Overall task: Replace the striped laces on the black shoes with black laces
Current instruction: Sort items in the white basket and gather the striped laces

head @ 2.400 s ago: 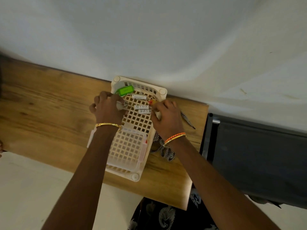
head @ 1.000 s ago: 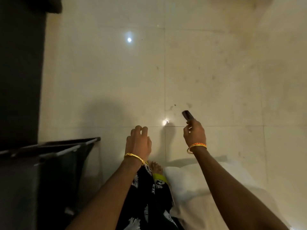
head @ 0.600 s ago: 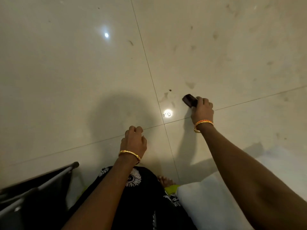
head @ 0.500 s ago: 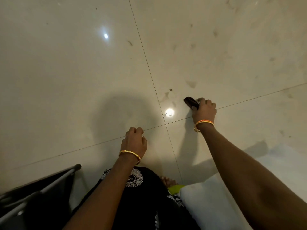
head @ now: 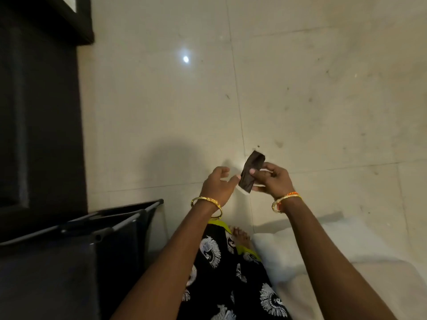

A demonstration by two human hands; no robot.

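My right hand [head: 272, 180] pinches a small flat dark packet [head: 250, 173], apparently the bundled black laces in a clear wrapper, held up over the tiled floor. My left hand [head: 218, 183] is just to the left of it with its fingers loosely spread, and a fingertip reaches the packet's lower edge. No shoes and no striped laces are in view.
Pale floor tiles [head: 300, 88] fill most of the view. A dark fabric hamper with a metal frame [head: 104, 229] stands at the lower left, with dark furniture [head: 39, 100] behind it. A white cushion [head: 323, 241] lies at the lower right beside my patterned garment [head: 231, 273].
My view turned from the table and basket down to the floor. My right hand lifted the dark packet off the floor, and my left hand opened and came across to it.
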